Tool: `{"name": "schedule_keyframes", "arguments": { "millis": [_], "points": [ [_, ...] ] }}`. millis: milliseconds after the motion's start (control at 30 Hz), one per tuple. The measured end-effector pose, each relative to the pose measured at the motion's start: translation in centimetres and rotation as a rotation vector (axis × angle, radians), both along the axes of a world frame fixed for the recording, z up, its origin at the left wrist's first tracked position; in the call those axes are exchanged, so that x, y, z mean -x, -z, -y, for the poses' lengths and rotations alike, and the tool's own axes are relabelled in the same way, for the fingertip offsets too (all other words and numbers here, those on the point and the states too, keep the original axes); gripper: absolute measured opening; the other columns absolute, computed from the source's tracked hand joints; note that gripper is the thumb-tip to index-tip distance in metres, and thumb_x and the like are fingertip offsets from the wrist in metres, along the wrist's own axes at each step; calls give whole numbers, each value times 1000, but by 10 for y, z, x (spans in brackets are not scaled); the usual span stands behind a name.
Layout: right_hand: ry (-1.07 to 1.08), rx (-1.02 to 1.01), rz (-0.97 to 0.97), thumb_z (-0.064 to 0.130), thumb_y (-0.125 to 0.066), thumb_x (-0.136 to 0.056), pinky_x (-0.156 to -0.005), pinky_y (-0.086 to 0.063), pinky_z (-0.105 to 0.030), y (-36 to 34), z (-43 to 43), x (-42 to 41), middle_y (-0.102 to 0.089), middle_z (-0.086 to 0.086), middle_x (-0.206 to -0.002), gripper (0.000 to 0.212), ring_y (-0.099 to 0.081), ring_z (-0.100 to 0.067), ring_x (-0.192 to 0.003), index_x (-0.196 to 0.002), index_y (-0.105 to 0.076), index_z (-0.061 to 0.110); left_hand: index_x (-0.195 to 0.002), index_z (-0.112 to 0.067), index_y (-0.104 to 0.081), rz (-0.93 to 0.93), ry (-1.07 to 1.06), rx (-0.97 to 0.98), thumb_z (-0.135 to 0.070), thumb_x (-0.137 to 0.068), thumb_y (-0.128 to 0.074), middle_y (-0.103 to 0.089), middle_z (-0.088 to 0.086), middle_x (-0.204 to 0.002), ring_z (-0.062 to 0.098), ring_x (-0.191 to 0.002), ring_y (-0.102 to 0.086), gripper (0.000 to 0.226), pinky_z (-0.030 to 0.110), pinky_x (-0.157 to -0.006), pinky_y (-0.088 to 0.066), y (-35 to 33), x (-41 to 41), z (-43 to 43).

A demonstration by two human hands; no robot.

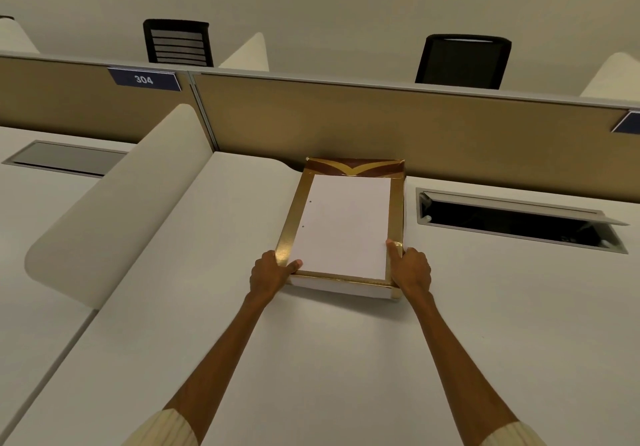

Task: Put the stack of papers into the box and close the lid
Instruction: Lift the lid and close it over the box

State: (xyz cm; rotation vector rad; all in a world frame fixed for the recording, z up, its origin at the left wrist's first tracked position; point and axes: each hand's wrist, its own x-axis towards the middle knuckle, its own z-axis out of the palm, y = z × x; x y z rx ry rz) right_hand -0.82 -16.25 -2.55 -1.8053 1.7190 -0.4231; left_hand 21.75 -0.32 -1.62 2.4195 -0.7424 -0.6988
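Observation:
A shallow gold box [290,229] lies on the white desk against the partition. A white stack of papers [343,227] lies flat inside it, top sheet showing. The lid [355,167], brown with a gold pattern, stands up at the far end of the box. My left hand [272,272] grips the near left corner of the box, thumb over the rim and touching the paper. My right hand [410,267] holds the near right corner, thumb lying along the rim.
A tan partition [346,120] runs behind the box. An open cable hatch [519,224] sits in the desk at right. A rounded white divider [114,203] stands at left, with a closed hatch [65,158] beyond. Two black chairs [178,42] stand behind the partition.

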Motion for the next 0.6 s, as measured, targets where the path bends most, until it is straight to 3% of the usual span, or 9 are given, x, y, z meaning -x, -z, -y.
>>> {"name": "schedule_keyframes", "arguments": {
  "millis": [100,300,500,600],
  "points": [
    [-38,-17,-49,54,-36,-98,-69,-47,-33,2,4,5,-70,-20,-101,63,-68,-33,-92,-104,-65,-3,-122,0,-52,-8,19,-57,-56,-81,-67,-63,18,-120,33,-109,-63,71,39,-86,-52,-1,4,5],
    [-11,-20,-22,52,-36,-99,-67,-42,-30,20,-9,9,-70,-19,-100,61,-67,-31,-89,-103,-64,-2,-135,1,-37,-80,46,-158,-48,-83,-69,-56,20,-133,35,-121,-58,78,40,-96,-50,1,2,15],
    [46,74,-80,50,-33,-101,-80,-53,-39,26,-19,8,-69,-18,-103,60,-67,-31,-95,-105,-66,0,-136,5,-42,-176,119,-90,-31,-77,-80,-54,23,-135,37,-124,-55,79,47,-105,-48,1,-16,26],
    [59,150,-85,42,-36,-102,-83,-54,-41,26,-19,5,-69,-18,-103,53,-67,-32,-96,-105,-66,-1,-143,-2,-36,-166,140,-96,-34,-75,-82,-49,19,-144,37,-131,-50,88,46,-108,-44,2,-22,29]
  ]
}}
